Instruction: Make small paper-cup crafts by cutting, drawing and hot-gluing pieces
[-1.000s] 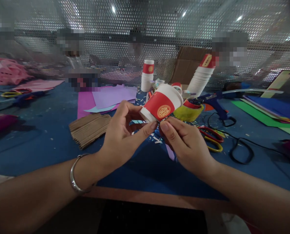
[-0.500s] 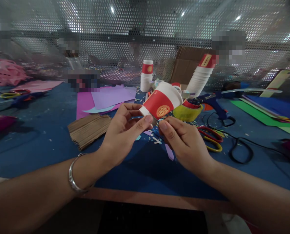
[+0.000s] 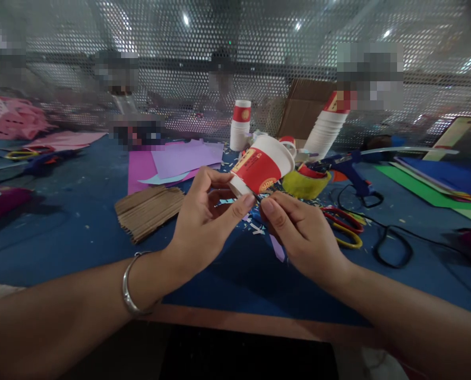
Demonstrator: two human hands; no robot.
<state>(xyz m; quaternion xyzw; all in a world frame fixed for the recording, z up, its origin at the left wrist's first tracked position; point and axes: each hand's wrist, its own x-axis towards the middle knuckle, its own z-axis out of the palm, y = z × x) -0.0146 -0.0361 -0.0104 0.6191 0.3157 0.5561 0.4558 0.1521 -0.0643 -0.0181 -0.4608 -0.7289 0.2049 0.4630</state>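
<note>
While the left hand (image 3: pixel 201 227) holds it up above the blue table (image 3: pixel 215 290), the paper cup (image 3: pixel 261 168) lies tilted, base toward lower left and wider rim toward upper right. White body, red band; part of a gold print shows on the band's lower edge.

Left hand: half curled round the cup's base, thumb at the underside and forefinger across the top; the remaining fingertips are hidden. A silver bracelet (image 3: pixel 125 287) sits on its wrist.

Right hand: just below and to the right of the cup's base, thumb and forefinger pinched nearly together on a thin dark item (image 3: pixel 258 199), too small to identify. Contact between this item and the cup: cannot tell.

Other items, by position from the cup:
- Left and beyond: lilac paper (image 3: pixel 188 157), overlapping a magenta sheet (image 3: pixel 135 171).
- Left and nearer: corrugated cardboard (image 3: pixel 148 212), lying flat.
- Below: pale scraps (image 3: pixel 256 228) scattered over the table.
- Right, near: yellow bowl (image 3: pixel 307 186); past it, a blue glue gun (image 3: pixel 357 175).
- Right and nearer: scissor handles (image 3: pixel 353 246), red and yellow.
- Behind: upright cup stack (image 3: pixel 240 136); to its right, a leaning cup stack (image 3: pixel 325 133).
</note>
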